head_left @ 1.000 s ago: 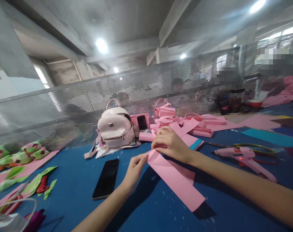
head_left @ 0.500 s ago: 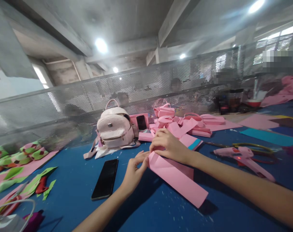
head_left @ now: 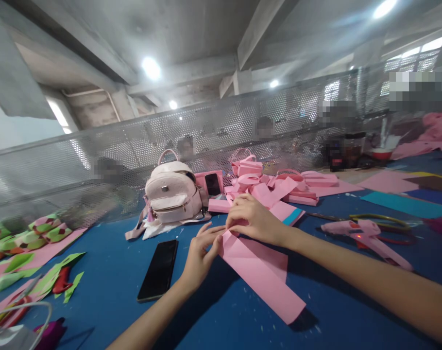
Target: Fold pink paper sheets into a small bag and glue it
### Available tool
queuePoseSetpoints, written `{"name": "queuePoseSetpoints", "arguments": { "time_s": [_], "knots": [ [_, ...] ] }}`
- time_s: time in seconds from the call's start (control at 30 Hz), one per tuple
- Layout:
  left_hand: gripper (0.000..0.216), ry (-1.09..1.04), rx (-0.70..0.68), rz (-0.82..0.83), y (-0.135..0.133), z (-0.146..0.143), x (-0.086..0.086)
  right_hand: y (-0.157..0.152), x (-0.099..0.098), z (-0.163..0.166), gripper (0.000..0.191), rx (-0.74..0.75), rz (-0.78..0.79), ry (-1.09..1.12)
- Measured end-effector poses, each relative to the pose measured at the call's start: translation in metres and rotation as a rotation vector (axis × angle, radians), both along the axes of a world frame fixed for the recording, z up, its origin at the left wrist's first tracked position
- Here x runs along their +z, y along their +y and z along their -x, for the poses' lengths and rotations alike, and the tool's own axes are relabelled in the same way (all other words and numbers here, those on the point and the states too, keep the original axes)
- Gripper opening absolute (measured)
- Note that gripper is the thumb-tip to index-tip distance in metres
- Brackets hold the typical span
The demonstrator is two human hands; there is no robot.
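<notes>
A folded pink paper strip (head_left: 263, 282) slants down toward me over the blue table, its upper end between my hands. My right hand (head_left: 252, 218) pinches that end from above, thumb and fingers together. At the strip's left edge, my left hand (head_left: 202, 253) has its thumb and fingers closed on the same end, near the right fingertips. A second flap (head_left: 270, 257) of the pink paper shows behind the front length. Just beyond my hands lies a heap of pink paper strips and loops (head_left: 261, 180).
A black phone (head_left: 158, 270) lies left of my left hand, with a pale backpack (head_left: 173, 192) behind it. To the right rest a pink glue gun (head_left: 368, 238) and scissors (head_left: 384, 222). Green paper pieces (head_left: 46, 272) lie at left. A perforated metal screen (head_left: 210, 121) stands behind the table.
The free end of the pink strip has swung slightly down and left. My left hand has shifted a little, its fingers lifting slightly; the right keeps its pinch.
</notes>
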State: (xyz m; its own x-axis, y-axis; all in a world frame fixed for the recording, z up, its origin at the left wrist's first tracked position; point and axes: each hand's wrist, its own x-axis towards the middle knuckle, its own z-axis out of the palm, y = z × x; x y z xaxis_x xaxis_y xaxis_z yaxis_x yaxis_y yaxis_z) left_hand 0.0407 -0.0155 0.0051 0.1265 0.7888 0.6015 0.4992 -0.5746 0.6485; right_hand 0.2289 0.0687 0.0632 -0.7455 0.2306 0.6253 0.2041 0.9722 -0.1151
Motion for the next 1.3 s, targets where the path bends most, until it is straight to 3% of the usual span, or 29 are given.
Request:
{"name": "queuePoseSetpoints", "arguments": {
  "time_s": [0.8, 1.0, 1.3],
  "knots": [
    [0.037, 0.081, 0.025, -0.052, 0.001, 0.0031, 0.0002, 0.0017, 0.0004, -0.0025, 0.008, 0.081, 0.0, 0.009],
    [0.03, 0.005, 0.024, -0.017, 0.0015, 0.0006, -0.0015, 0.0008, -0.0033, 0.0005, 0.004, 0.06, 0.008, 0.057],
    [0.029, -0.009, -0.058, 0.021, 0.0042, 0.0005, -0.0029, 0.0029, -0.0051, 0.0006, 0.006, 0.083, 0.044, 0.093]
  ]
}}
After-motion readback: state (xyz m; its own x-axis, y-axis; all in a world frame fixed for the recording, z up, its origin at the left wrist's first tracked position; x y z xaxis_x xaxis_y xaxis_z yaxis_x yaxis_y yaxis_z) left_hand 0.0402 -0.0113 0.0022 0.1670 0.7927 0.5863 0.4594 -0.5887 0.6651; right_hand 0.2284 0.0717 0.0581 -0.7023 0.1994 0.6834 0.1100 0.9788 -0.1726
